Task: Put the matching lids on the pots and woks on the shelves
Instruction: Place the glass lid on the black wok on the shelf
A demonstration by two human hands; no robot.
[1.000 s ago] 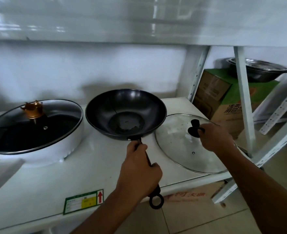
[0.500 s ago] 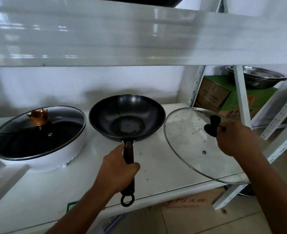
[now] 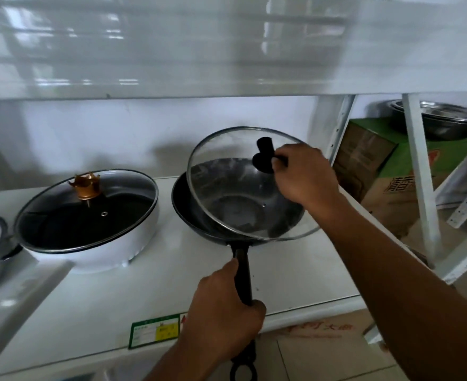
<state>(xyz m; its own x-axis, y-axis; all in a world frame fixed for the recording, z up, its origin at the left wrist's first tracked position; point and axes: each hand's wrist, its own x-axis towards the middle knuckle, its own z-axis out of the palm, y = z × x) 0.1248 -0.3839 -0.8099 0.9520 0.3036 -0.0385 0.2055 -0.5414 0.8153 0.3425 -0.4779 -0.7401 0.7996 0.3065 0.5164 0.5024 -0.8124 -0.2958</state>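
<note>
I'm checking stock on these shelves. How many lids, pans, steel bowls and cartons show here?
Glass lids: 2, one with a black knob, one with a gold crown knob
Pans: 2, black wok, white pot
Steel bowls: stacked, count unclear
Carton: 1
Total: 5 plus bowls

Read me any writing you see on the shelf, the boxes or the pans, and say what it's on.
Green-bordered shelf label: print too small to read.
Green and brown cardboard box: large Chinese characters, blurred, unreadable.
Carton below the shelf: red Chinese characters, too blurred to read.
Wok, glass lid, white pot: no writing visible.
</note>
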